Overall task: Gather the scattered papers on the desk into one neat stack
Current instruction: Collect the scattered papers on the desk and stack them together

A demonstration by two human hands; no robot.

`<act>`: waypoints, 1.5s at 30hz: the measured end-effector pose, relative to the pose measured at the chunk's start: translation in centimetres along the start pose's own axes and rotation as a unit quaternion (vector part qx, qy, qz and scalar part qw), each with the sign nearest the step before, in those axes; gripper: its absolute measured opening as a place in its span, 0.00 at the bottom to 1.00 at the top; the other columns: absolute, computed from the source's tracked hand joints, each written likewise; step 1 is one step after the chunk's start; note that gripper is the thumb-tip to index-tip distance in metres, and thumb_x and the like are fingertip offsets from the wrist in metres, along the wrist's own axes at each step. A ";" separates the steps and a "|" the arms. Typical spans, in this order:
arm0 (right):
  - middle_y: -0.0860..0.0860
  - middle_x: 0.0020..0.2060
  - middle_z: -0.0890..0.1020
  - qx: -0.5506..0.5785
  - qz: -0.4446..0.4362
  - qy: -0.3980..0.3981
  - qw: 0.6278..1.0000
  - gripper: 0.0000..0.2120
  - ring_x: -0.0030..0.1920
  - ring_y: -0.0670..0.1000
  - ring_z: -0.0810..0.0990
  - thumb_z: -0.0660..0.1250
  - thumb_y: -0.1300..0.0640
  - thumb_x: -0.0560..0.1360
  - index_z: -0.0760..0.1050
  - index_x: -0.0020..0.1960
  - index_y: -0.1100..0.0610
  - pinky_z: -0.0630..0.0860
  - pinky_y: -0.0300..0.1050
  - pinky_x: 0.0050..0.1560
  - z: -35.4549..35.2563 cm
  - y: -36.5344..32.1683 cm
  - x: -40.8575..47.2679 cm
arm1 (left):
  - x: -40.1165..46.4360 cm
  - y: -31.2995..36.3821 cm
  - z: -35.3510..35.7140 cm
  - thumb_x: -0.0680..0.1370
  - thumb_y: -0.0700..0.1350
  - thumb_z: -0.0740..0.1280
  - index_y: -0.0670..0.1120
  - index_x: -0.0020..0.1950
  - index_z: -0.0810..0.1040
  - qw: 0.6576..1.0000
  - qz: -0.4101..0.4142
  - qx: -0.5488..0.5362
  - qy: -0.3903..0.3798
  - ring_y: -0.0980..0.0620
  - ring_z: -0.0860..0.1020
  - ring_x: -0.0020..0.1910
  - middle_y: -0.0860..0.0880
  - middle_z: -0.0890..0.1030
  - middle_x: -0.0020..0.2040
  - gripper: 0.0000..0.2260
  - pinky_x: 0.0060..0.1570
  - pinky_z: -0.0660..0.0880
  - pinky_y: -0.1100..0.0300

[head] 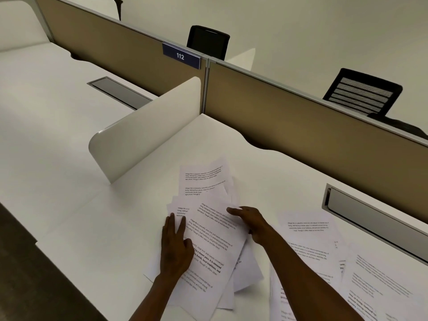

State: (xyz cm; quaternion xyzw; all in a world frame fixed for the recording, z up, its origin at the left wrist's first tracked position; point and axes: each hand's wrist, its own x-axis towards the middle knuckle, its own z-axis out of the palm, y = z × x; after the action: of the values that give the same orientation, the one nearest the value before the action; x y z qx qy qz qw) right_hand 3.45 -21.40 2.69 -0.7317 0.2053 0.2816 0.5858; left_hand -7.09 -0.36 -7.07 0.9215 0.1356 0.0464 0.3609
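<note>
A loose pile of printed white papers (213,230) lies fanned out on the white desk (120,228) in front of me. My left hand (176,246) rests flat on the pile's left edge, fingers spread and pointing away from me. My right hand (250,221) presses on the pile's right side, fingers stretched over the top sheet. Two sheets (203,179) stick out beyond the pile toward the partition. Several more scattered sheets (324,246) lie to the right, overlapping each other and running off the frame's lower right.
A white curved divider (143,130) stands at the desk's left. A tan partition (301,126) bearing a "112" label (181,56) runs along the back. A grey cable tray (370,216) is set into the desk at right. Black chairs (361,93) stand behind the partition.
</note>
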 end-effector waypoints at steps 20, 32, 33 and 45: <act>0.48 0.58 0.83 -0.092 -0.120 0.022 0.988 0.23 0.53 0.49 0.82 0.76 0.56 0.69 0.76 0.63 0.52 0.79 0.49 0.58 0.5 6.7 -4.5 | -1.3 0.6 -0.3 0.76 0.55 0.58 0.44 0.76 0.66 0.996 -0.023 0.078 0.028 0.38 0.57 0.78 0.38 0.59 0.79 0.30 0.75 0.54 0.46; 0.46 0.61 0.76 -0.059 -0.106 0.071 0.990 0.27 0.63 0.50 0.75 0.73 0.52 0.72 0.69 0.68 0.50 0.74 0.50 0.65 2.4 10.3 -8.0 | -2.6 1.3 -1.3 0.77 0.51 0.67 0.43 0.78 0.62 0.998 -0.040 0.040 -0.025 0.43 0.52 0.80 0.42 0.55 0.80 0.31 0.77 0.50 0.49; 0.45 0.60 0.74 -0.056 -0.097 0.073 0.991 0.26 0.62 0.50 0.74 0.72 0.52 0.73 0.69 0.69 0.51 0.73 0.49 0.65 2.5 10.2 -7.9 | -2.5 1.2 -1.4 0.77 0.51 0.68 0.43 0.77 0.62 0.998 -0.044 0.030 -0.022 0.43 0.53 0.80 0.42 0.55 0.80 0.31 0.77 0.51 0.48; 0.50 0.59 0.80 0.070 -0.037 0.130 0.988 0.25 0.55 0.51 0.81 0.73 0.41 0.70 0.76 0.60 0.54 0.79 0.45 0.52 2.0 10.7 -8.0 | -4.9 1.6 -2.9 0.76 0.47 0.71 0.44 0.74 0.69 0.993 -0.095 -0.066 0.004 0.40 0.62 0.76 0.41 0.63 0.77 0.28 0.72 0.63 0.42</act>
State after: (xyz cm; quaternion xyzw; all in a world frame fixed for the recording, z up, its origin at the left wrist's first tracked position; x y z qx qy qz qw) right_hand -9.64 -22.14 -0.33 -0.7263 0.2720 0.1475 0.6138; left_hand -11.96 -1.00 -3.74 0.8787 0.2204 0.0245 0.4228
